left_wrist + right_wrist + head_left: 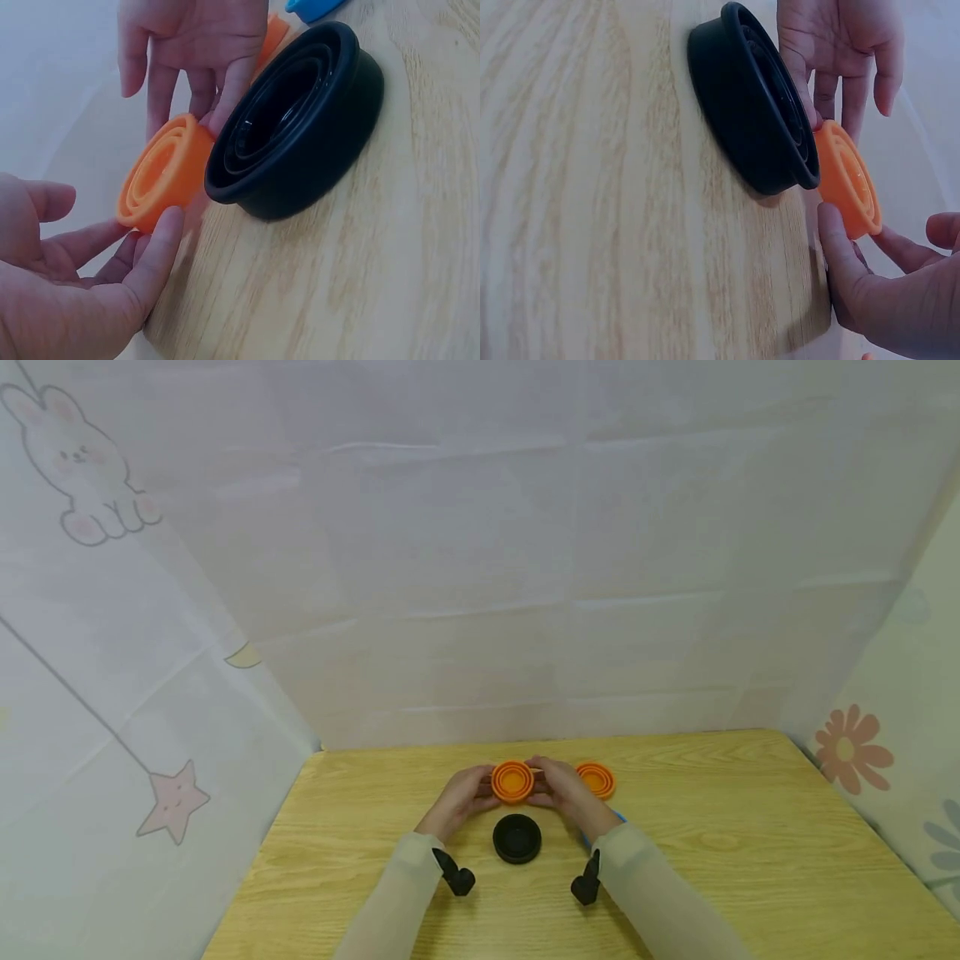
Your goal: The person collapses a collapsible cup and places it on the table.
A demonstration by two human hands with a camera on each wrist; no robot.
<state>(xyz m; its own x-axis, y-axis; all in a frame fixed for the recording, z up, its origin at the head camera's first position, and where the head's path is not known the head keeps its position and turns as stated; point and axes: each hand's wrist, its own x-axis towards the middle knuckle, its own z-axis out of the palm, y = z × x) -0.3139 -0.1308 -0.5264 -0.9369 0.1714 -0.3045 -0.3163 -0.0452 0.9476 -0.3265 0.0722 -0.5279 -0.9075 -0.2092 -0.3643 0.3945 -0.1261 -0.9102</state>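
Note:
A round orange piece with concentric rings, like a collapsed folding cup (513, 782), stands between my two hands near the table's back edge. From the left, my left hand (465, 795) touches its side with extended fingertips; the thumb is apart from it, seen in the left wrist view. On the opposite side, my right hand (562, 789) touches it with its fingers (841, 244), thumb also apart. Closer to me lies a larger black ringed cup (517, 838), untouched, its opening up. Whether the orange cup is resting on the table, I cannot tell.
A second orange ringed cup (597, 780) lies just right of my right hand. Something blue (619, 817) is mostly hidden under my right wrist. All lie on a wooden table (750, 843), with a pale cloth wall (525, 610) behind its back edge.

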